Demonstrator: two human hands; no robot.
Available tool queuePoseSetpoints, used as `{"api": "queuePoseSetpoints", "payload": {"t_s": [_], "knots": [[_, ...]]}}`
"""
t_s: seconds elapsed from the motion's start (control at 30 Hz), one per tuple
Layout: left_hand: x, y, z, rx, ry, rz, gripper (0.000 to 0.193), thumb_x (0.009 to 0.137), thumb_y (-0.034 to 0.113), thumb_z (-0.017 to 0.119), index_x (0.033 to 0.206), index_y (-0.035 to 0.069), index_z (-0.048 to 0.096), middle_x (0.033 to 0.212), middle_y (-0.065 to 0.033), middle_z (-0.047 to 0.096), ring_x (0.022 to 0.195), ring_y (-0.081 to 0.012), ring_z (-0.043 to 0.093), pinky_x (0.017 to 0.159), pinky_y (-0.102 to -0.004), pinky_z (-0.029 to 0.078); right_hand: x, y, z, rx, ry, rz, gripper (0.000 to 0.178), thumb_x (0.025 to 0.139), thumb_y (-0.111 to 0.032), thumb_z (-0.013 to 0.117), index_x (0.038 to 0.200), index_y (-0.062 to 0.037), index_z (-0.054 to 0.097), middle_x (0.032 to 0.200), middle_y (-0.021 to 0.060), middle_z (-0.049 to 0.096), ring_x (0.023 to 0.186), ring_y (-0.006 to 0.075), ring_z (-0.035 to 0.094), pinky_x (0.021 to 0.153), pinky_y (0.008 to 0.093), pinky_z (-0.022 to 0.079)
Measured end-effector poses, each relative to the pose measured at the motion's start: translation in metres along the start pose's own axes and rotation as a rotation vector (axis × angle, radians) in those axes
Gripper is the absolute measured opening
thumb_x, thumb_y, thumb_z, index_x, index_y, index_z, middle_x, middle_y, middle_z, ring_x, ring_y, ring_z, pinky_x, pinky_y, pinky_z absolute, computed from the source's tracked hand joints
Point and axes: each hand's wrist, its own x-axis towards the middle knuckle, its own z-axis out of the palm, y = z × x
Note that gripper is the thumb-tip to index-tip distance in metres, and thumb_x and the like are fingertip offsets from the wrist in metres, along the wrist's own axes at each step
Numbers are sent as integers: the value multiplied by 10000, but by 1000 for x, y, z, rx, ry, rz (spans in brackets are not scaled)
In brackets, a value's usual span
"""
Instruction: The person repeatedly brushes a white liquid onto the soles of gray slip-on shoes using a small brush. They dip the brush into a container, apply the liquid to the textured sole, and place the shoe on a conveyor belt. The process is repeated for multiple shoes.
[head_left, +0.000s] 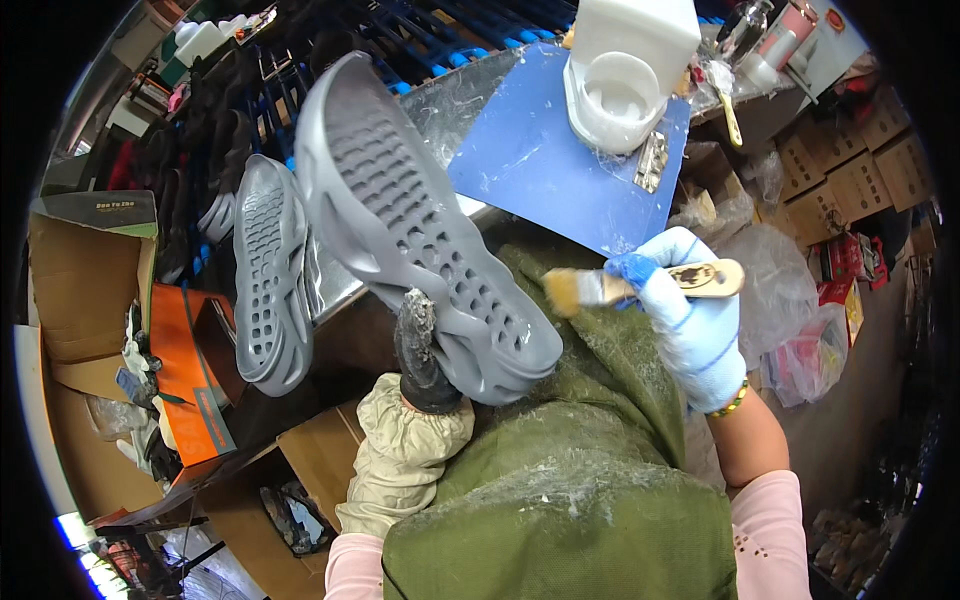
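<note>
1. We see the left hand [428, 365], in a dark, glue-crusted glove, closed around the near end of a grey shoe sole [420, 215], which it holds up tread side towards us, slanting far and to the left.
2. The right hand [690, 310], in a pale blue glove, is clenched on the wooden handle of a small brush [640, 285]; the bristles point left, just beside the near end of the sole, and we cannot tell whether they touch it.
3. A second grey sole [268, 275] lies to the left on the edge of the metal-topped bench [450, 100].
4. Farther off, a blue sheet [540, 160] covers the bench, with a white plastic tub [620, 95] standing on it.
5. A green apron [570, 470], smeared white, fills the near middle.
6. An orange box [185, 370] and brown cartons [85, 290] sit at the left.
</note>
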Motion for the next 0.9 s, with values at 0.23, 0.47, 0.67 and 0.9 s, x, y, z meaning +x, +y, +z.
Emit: {"api": "queuePoseSetpoints", "payload": {"t_s": [0.23,0.47,0.67,0.9], "knots": [[-4,-29,-109,-713,-313,-388,565,1115,418,349,1534,39,339,1470,-221,477,1286,-312,556,1092,-465,490,2,8,-22,-134,-13,126,169,943,-159,689,852,-17,706,805,72,739,726,83,689,663,246,568],[2,-2,13,-97,247,-313,755,943,592,614,1466,68,464,1400,-174,567,1254,-380,586,1060,-578,502,23,7,-4,-125,-40,-265,126,966,-134,690,980,-12,719,910,32,734,794,94,662,725,244,541],[2,-3,38,-221,-58,-243,730,958,555,619,1469,56,465,1381,-187,589,1257,-387,592,1041,-562,520,24,-45,12,167,16,-432,269,1010,-262,660,1087,-8,705,973,81,754,776,95,670,795,261,547],[-10,-6,37,-280,74,-321,691,977,521,601,1467,52,468,1383,-184,589,1241,-359,597,1045,-523,515,36,-47,124,-434,-572,-1202,182,747,-267,701,880,-147,672,923,51,626,845,246,626,710,393,499]]}}
